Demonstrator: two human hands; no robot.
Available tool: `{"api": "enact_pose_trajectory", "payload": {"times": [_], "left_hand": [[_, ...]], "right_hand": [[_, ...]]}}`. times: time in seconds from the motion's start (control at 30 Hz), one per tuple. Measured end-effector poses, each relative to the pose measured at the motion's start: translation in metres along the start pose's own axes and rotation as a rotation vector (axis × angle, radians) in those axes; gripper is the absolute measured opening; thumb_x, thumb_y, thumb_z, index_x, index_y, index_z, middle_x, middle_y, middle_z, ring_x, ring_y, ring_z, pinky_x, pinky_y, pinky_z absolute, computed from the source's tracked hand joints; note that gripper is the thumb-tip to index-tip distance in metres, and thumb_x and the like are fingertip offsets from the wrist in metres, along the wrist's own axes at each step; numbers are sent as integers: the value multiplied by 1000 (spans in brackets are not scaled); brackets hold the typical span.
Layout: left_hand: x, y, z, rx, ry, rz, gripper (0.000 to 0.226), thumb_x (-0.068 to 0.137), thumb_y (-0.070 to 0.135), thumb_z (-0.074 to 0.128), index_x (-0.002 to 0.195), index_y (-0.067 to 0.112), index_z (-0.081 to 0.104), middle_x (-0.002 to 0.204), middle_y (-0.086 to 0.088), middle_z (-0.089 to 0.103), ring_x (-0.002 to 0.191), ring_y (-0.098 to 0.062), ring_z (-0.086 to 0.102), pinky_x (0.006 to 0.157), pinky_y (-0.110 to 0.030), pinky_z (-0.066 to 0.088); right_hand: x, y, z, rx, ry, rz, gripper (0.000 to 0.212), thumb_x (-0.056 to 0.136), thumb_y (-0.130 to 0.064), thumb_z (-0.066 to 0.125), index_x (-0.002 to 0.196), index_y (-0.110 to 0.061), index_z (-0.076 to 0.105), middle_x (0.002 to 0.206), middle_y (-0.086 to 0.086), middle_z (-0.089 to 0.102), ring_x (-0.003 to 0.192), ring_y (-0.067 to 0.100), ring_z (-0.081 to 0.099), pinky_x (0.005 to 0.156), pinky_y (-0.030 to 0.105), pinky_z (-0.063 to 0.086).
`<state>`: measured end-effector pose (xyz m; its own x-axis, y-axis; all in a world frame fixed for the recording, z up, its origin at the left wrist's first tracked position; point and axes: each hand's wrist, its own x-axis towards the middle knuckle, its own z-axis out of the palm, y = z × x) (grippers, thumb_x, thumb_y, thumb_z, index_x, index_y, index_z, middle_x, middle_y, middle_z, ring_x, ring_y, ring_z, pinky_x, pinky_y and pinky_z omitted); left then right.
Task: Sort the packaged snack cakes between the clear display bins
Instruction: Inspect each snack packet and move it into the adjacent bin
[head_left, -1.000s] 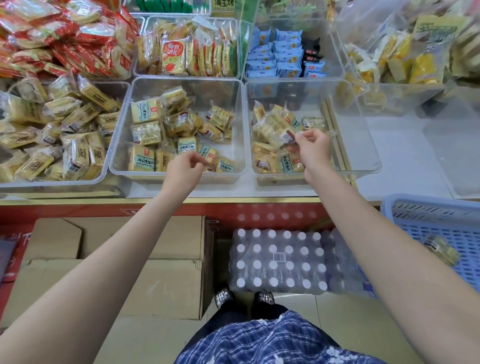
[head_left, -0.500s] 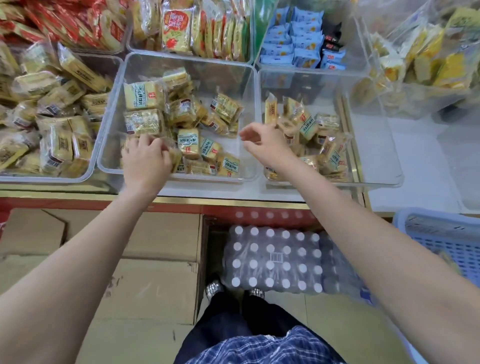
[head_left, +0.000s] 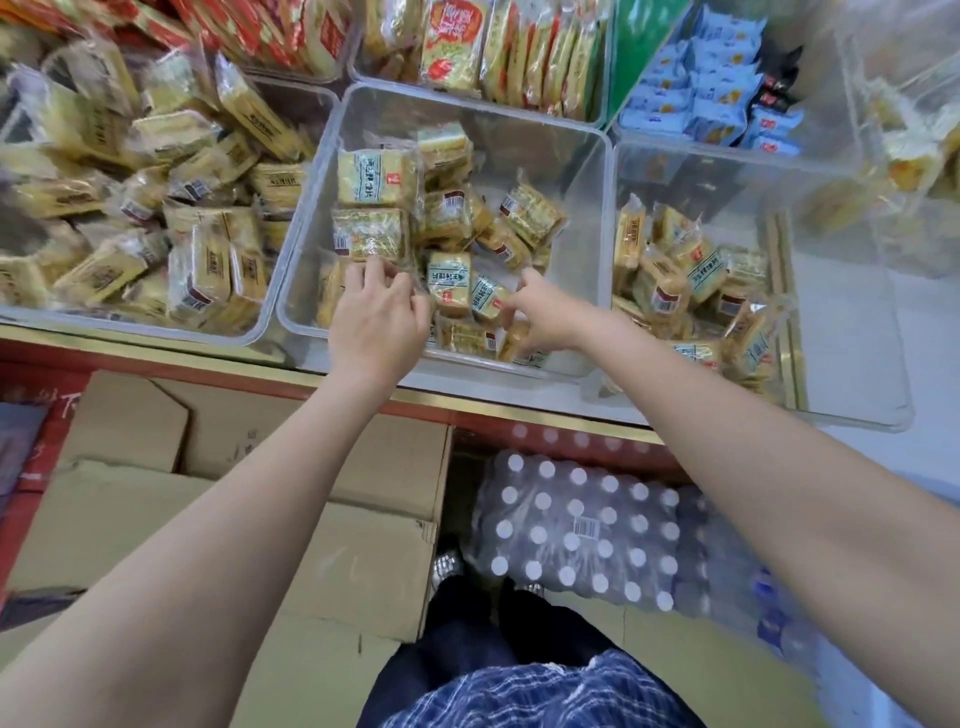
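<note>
Both hands reach into the middle clear bin (head_left: 576, 208), which holds several yellow snack cake packets (head_left: 375, 176) with pale blue labels. My left hand (head_left: 376, 322) is at the bin's front left, its fingers curled onto a clear-wrapped snack cake packet (head_left: 371, 236). My right hand (head_left: 545, 312) is at the front centre, thumb up and fingers curled down onto a blue-labelled packet (head_left: 485, 299); its fingertips are hidden among the packets. The right clear bin (head_left: 841, 374) holds several similar packets (head_left: 670, 291). The left clear bin (head_left: 283, 270) is heaped with yellow packets.
Bins behind hold red packets (head_left: 249, 26), orange-yellow packets (head_left: 452, 47) and blue packets (head_left: 711, 104). A gold counter edge (head_left: 467, 400) runs below the bins. Cardboard boxes (head_left: 156, 519) and a wrapped pack of bottles (head_left: 576, 535) stand on the floor.
My right hand has left the right bin and moved left into the middle bin. My left hand has shifted within the middle bin and closed on a packet. The view has moved closer.
</note>
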<state>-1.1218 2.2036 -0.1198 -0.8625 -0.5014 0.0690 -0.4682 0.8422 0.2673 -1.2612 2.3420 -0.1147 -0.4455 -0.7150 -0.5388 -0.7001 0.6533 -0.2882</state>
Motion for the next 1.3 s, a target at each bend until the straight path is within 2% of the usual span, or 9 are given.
{"api": "enact_pose_trajectory", "payload": {"times": [0.17, 0.33, 0.5, 0.7, 0.83, 0.9, 0.97, 1.17, 1.3], "left_hand": [[0, 0, -3, -6, -17, -6, 43, 90, 23, 30, 95, -5, 63, 116, -23, 51, 106, -36, 44, 87, -43, 37], [3, 5, -10, -45, -138, -87, 32, 96, 24, 40, 112, 1, 56, 128, -17, 43, 116, -33, 40, 84, -38, 38], [-2, 21, -33, -619, -260, -24, 31, 95, 18, 54, 126, 14, 54, 122, -3, 55, 105, -16, 56, 85, -27, 46], [-16, 58, -52, -1154, -399, -227, 18, 90, 9, 61, 107, 4, 64, 96, -5, 68, 80, -10, 67, 73, -17, 56], [-24, 62, -57, -1195, -375, -324, 7, 88, 6, 63, 94, 2, 62, 88, -7, 66, 72, -10, 67, 65, -14, 54], [-28, 65, -58, -1190, -331, -344, 3, 88, 4, 62, 86, 2, 61, 87, -10, 65, 73, -14, 67, 64, -14, 54], [-31, 68, -57, -1136, -310, -334, 8, 90, 1, 60, 82, 4, 59, 84, -9, 65, 75, -18, 66, 63, -16, 55], [-39, 81, -49, -1112, -256, -341, 17, 92, 3, 57, 77, 10, 55, 76, -7, 63, 65, -12, 63, 71, -20, 56], [-45, 83, -46, -1457, -323, -425, 15, 93, 4, 54, 79, 8, 56, 81, -7, 60, 72, -13, 58, 75, -17, 52]], "right_hand": [[-28, 2, -18, 288, 258, 31, 31, 81, -16, 73, 110, -13, 61, 107, 2, 57, 91, 15, 52, 74, 20, 40], [-62, 8, -27, 508, 372, 63, 28, 79, -15, 75, 103, -18, 61, 97, -4, 59, 85, 9, 55, 67, 12, 41], [-90, 16, -29, 624, 427, 84, 29, 81, -13, 73, 108, -16, 62, 109, 2, 63, 95, 13, 60, 83, 23, 52], [-114, 14, -25, 864, 440, 41, 25, 88, -11, 65, 113, -8, 61, 105, 9, 65, 86, 16, 62, 74, 24, 54], [-126, 14, -17, 1248, 479, 105, 33, 76, -18, 75, 103, -6, 62, 103, 8, 65, 88, 17, 63, 79, 24, 53], [-131, 12, -12, 1456, 462, 93, 20, 76, -11, 73, 93, -3, 63, 96, 11, 66, 92, 20, 62, 86, 27, 53], [-135, 11, -9, 1508, 471, 113, 8, 81, 0, 68, 85, -4, 62, 89, 9, 64, 88, 20, 61, 83, 26, 53], [-144, 8, -8, 1535, 532, 249, 20, 89, 3, 60, 78, -9, 50, 81, 6, 60, 66, 16, 62, 55, 21, 56], [-145, 11, -6, 1701, 501, 291, 19, 87, 6, 59, 79, -8, 50, 82, 10, 63, 71, 19, 63, 60, 24, 57]]}}
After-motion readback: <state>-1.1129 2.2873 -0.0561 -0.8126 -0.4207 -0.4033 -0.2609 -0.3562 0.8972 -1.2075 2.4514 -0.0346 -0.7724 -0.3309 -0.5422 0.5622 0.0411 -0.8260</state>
